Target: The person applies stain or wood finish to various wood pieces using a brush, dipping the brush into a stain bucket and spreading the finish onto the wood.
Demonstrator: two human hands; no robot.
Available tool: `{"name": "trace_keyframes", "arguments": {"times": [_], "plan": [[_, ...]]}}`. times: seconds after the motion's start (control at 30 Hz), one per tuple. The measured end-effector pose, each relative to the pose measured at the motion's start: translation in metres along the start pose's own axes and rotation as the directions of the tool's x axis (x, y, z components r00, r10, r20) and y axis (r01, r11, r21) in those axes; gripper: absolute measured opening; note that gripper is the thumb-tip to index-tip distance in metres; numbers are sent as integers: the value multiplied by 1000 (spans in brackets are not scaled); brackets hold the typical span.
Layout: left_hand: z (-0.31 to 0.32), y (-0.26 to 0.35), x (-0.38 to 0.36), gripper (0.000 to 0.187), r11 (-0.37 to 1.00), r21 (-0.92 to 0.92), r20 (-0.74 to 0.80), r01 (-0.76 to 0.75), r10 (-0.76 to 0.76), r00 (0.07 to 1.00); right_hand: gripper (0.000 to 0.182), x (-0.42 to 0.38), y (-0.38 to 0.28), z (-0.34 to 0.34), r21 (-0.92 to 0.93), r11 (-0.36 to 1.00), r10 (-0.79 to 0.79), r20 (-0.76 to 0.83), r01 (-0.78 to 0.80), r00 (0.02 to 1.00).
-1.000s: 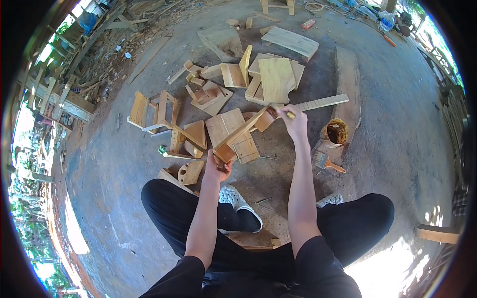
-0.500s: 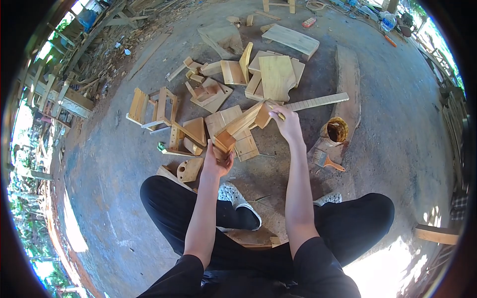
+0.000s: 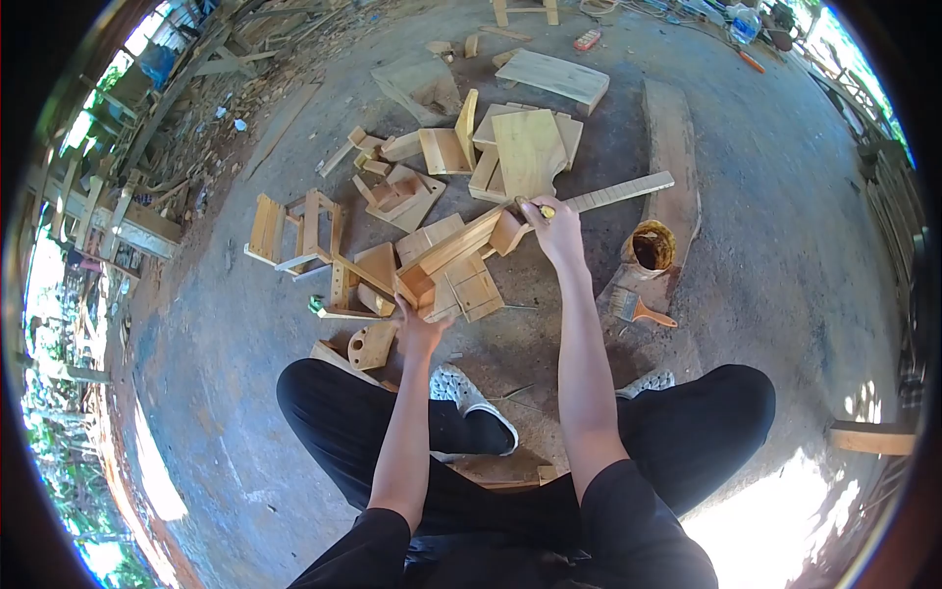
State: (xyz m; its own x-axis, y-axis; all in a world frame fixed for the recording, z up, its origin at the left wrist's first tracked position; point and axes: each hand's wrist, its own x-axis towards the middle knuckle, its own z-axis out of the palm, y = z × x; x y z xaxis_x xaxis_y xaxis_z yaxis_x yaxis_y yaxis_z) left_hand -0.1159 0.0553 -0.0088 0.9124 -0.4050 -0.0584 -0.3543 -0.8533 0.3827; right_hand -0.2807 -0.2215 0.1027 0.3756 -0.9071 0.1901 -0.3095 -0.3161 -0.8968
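Concrete floor (image 3: 785, 226) spreads under me, littered with cut boards (image 3: 530, 147) and a small wooden frame (image 3: 299, 231) off to my left. Above my black trousers (image 3: 343, 422) I hold a long wooden piece (image 3: 451, 255) slanting up and away from me: my left hand (image 3: 417, 334) is clamped around its lower, boxy end, while my right hand (image 3: 554, 231) sits at the upper end, fingers closed around a small brush (image 3: 538, 209) that touches the wood. Near my right forearm stands an open tin (image 3: 650, 247), with a wider paintbrush (image 3: 638, 310) lying just beside it.
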Motion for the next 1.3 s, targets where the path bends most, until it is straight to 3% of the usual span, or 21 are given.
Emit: {"name": "trace_keyframes", "arguments": {"times": [0.03, 0.07, 0.13, 0.17, 0.23, 0.3, 0.4, 0.43, 0.47, 0.53, 0.57, 0.63, 0.67, 0.73, 0.83, 0.9, 1.03, 1.1, 1.17, 1.23, 1.3], "plan": [[6, -1, 1, 109, 991, 135, -152, 16, 5, 988, 27, 0, 0, 0, 9, 1000, 9, -3, -9, 1000], [4, -9, 11, 109, 991, 135, -148, 3, 17, 989, 27, 0, 1, 0, -16, 1000, 2, -5, -2, 1000], [-8, -30, 35, 103, 852, -272, -216, -447, 399, 891, 26, 0, 3, -1, -5, 1000, -8, -19, 7, 1000], [-9, -29, 36, 103, 849, -270, -211, -455, 409, 888, 26, 0, 4, -2, 9, 1000, -25, -18, 25, 1000], [-35, -11, 31, 96, 806, -514, -36, -295, 323, 946, 24, 1, 7, -6, 11, 1000, 13, 5, -13, 1000], [-48, 7, 24, 92, 835, -449, -54, -316, 328, 943, 20, 1, 18, -12, 126, 989, -70, -23, 72, 997], [-78, 47, 8, 86, 885, -372, -94, -280, 264, 960, 12, 4, 42, -45, 223, 970, -10, -357, 95, 934], [-85, 56, 3, 85, 907, -359, -118, -221, 190, 975, 11, 9, 62, -61, 379, 919, 59, -411, 112, 910], [-86, 56, 6, 81, 865, -437, -185, -248, 183, 965, 10, 11, 79, -79, 521, 842, 134, -453, 139, 881], [-101, 57, 9, 80, 842, -507, -115, -186, 148, 982, 16, 6, 79, -120, 590, 772, 202, -582, 237, 788], [-108, 57, 13, 78, 817, -564, -49, -121, 113, 992, 17, 4, 84, -137, 525, 812, 193, -656, 257, 730], [-107, 59, 17, 81, 860, -507, 15, -65, 85, 996, 22, -3, 86, -164, 313, 946, 302, -741, -91, 600], [-105, 59, 17, 85, 904, -427, 49, -25, 50, 998, 22, -6, 92, -171, 308, 947, 301, -744, -94, 596], [-104, 68, 7, 96, 950, -312, 93, 26, 3, 996, 28, -8, 117, -173, 12, 950, 217, -745, -312, 631], [-97, 75, 2, 101, 958, -287, 110, 11, 22, 994, 29, -16, 128, -158, -122, 915, 183, -723, -384, 666], [-103, 80, -2, 104, 962, -263, 161, 67, -25, 987, 33, -23, 130, -147, -81, 927, 202, -714, -366, 670], [-101, 76, 4, 104, 982, -165, 106, 94, -78, 991, 28, -22, 137, -136, -229, 882, 211, -589, -411, 780], [-99, 60, 20, 103, 908, -410, 117, 88, -44, 992, 22, -20, 129, -141, -248, 885, 234, -493, -393, 838], [-103, 54, 29, 97, 872, -480, 115, 95, -46, 992, 21, -17, 129, -143, -266, 886, 221, -479, -381, 849], [-113, 55, 33, 89, 730, -665, 141, 159, -87, 986, 20, -14, 126, -142, -284, 888, 202, -463, -361, 863], [-124, 53, 36, 84, 740, -644, 151, 192, -122, 981, 20, -18, 117, -142, -282, 881, 201, -505, -380, 839]]}}
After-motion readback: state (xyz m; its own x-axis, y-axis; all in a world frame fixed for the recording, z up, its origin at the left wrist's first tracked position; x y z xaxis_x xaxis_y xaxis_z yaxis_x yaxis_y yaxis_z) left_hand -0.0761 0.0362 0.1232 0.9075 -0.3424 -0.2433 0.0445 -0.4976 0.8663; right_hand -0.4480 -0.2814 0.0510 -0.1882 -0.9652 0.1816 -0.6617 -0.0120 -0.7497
